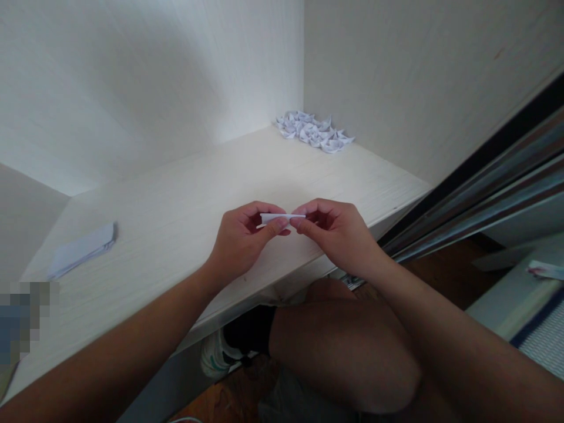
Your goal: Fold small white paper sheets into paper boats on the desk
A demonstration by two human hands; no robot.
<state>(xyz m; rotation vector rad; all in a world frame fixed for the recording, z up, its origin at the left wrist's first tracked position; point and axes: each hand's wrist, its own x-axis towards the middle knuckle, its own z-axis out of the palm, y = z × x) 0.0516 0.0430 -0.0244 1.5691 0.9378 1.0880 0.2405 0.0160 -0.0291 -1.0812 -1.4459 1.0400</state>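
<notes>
Two bare hands hold one small folded piece of white paper [269, 218] between them, above the front part of a whitish shelf board [194, 202] with fine wood grain. The left hand [240, 238] pinches the left part of the paper with a narrow grip; its thumb lies on the near side. The right hand [341, 229] pinches the right end, also narrowly, with thumb and fingers closed on it. The tips of both hands are very near each other.

Behind the hands, at the far corner of the board, lies a heap of small folded white paper shapes [312, 132] with pointed ends, close to the walls. To the left, well apart from the hands, a flat stack of white paper strips [83, 249] rests on the board. Below its front edge, a bare leg [335, 346] and a white shoe with green marks [214, 355] are visible.
</notes>
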